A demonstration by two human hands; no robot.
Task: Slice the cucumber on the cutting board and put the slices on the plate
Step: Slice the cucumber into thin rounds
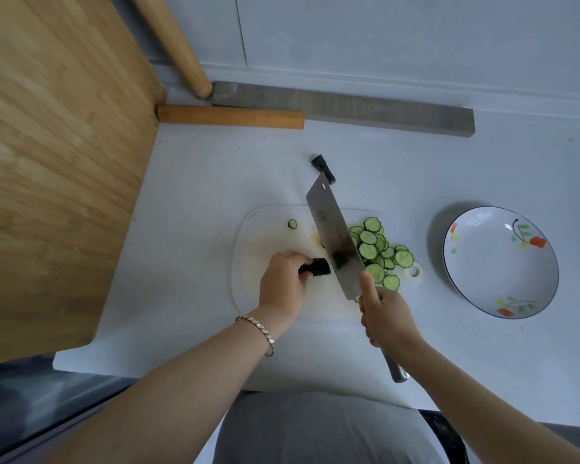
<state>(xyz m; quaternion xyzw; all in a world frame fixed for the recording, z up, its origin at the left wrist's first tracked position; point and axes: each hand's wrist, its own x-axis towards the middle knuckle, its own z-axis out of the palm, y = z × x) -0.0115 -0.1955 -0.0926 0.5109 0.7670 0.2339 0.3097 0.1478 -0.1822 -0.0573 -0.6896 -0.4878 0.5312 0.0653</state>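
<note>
Counter (198, 179), cutting board (265, 236) near front edge

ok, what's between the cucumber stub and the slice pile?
The cleaver, gripped by the right hand: its blade stands between the stub, held by the left hand, and the pile, over the board. Shown in the head view.

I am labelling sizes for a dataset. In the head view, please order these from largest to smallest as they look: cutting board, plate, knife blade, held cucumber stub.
1. cutting board
2. plate, somewhat smaller
3. knife blade
4. cucumber stub, partly hidden by the left hand
</note>
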